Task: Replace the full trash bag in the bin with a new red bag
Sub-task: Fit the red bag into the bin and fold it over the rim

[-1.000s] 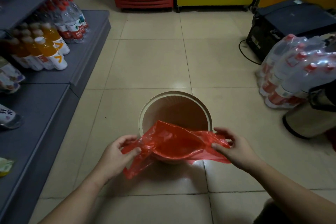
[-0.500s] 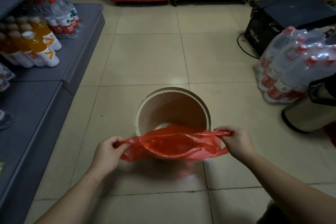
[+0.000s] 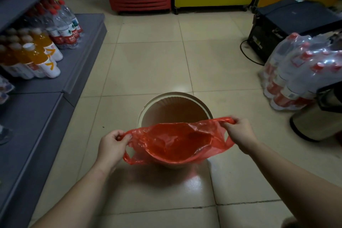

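Head view: your left hand (image 3: 112, 146) is closed on one handle of the red bag (image 3: 177, 140), fingers pinched round the plastic at its left end, and your right hand (image 3: 238, 131) is clenched on the handle at the other end, a little higher and further from you. Between them the red bag is stretched wide, its mouth open toward you, and its near edge is pulled over the near rim of the bin (image 3: 175, 109). A spare handle loop hangs loose under your left hand. The bin stands upright on the tiled floor (image 3: 157, 65), round and pale, with its far inner wall bare and uncovered. To your left a grey shelf (image 3: 37, 116) carries orange drink bottles (image 3: 38, 57) and water bottles (image 3: 64, 24). To your right a shrink-wrapped pack of bottles (image 3: 296, 68) sits on the floor, well apart from the bin.
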Available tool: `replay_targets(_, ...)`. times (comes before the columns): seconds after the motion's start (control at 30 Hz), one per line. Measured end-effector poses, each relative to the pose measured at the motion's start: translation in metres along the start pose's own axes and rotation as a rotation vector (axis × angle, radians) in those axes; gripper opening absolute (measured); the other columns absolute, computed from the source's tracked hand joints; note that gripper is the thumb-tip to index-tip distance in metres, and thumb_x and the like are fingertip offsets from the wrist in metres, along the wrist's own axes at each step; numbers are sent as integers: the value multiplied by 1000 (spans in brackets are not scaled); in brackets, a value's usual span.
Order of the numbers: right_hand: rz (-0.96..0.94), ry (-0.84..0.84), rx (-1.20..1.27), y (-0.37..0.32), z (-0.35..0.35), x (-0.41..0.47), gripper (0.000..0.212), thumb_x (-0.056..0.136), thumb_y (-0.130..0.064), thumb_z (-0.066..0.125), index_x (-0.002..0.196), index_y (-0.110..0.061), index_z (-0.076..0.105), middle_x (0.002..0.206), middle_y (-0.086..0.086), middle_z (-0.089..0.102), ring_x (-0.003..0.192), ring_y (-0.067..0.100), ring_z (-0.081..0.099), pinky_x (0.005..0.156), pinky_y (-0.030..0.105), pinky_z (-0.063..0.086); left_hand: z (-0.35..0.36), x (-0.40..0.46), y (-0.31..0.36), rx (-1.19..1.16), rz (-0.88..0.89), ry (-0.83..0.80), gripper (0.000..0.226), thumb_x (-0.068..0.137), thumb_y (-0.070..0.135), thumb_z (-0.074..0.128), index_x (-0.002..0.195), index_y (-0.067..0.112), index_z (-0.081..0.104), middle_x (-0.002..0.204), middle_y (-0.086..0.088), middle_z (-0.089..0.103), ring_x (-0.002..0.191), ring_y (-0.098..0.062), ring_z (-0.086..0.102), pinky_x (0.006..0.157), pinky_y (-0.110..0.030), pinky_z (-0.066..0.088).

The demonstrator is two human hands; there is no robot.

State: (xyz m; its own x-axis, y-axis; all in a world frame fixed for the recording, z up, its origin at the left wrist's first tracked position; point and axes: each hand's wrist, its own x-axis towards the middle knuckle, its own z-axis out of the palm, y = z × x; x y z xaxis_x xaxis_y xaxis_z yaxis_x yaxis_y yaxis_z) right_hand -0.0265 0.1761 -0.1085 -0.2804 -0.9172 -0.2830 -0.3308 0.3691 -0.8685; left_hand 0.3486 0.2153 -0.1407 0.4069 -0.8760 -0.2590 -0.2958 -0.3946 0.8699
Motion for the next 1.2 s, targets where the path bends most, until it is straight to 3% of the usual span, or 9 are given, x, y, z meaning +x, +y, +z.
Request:
replay_targets(0.17,95,-81,71,-7,20,16,21,92,-8,58,86,-20,74,88,14,77,86,31,73,82,49,61,10,18,8,-20,-52,7,13,91,14,69,78,12,72,75,-9,75,75,-31,72,69,-42,57)
replay_targets(0.27,131,-98,126,-7,28,18,22,89,-10,56,91,-16,77,88,15,77,86,33,74,83,49,60,19,21,15,-152,-144,-77,10,96,9,61,98,9,71,82,-6,72,70,-20,70,79,-47,59)
replay_targets(0.37,146,-84,121,-9,31,15,22,90,-8,57,88,-15,77,78,10,76,74,24,71,74,39,59,21,20,20,-243,-209,-147,20,98,10,57,111,13,72,79,-6,73,51,-8,63,48,-25,55)
replay_targets(0.57,95,-193,111,-3,26,-14,24,92,-5,55,91,-13,78,84,10,79,84,24,76,82,37,60,3,1,14,-162,-190,-154,19,97,8,58,108,14,73,94,-9,78,86,-21,73,70,-28,55)
replay_targets(0.67,72,-237,78,7,14,-29,24,92,-1,57,101,-16,75,90,10,78,85,24,74,78,29,59,-12,-12,8,-151,-203,-227,23,95,-1,58,109,12,71,99,-13,77,83,-20,73,62,-20,55)
replay_targets(0.77,97,-304,139,12,-1,-29,44,86,11,57,117,-18,68,111,9,72,97,21,71,79,24,54,-25,-15,12,-142,-145,-238,36,89,-16,54,113,7,69,103,-12,73,84,-16,68,52,-7,50)
replay_targets(0.87,-28,-372,80,8,-9,-28,46,83,9,68,118,-21,67,121,7,69,111,18,66,95,33,53,-32,-15,19,-140,-31,-259,29,87,-9,66,110,6,73,99,-6,76,96,-17,69,62,-4,51)
replay_targets(1.0,-178,-379,-113,-5,-6,-32,43,76,-15,84,113,-31,68,117,-10,68,113,5,61,97,32,48,-30,-17,22,31,139,-293,30,77,11,84,102,23,74,101,1,76,98,-9,70,83,-24,57)
replay_targets(1.2,-413,-369,-628,-17,3,-25,28,77,-39,80,103,-34,74,131,-20,52,118,1,49,105,27,41,-22,-13,37,514,283,-478,17,76,46,81,88,35,76,118,17,41,118,-6,42,106,-29,36)
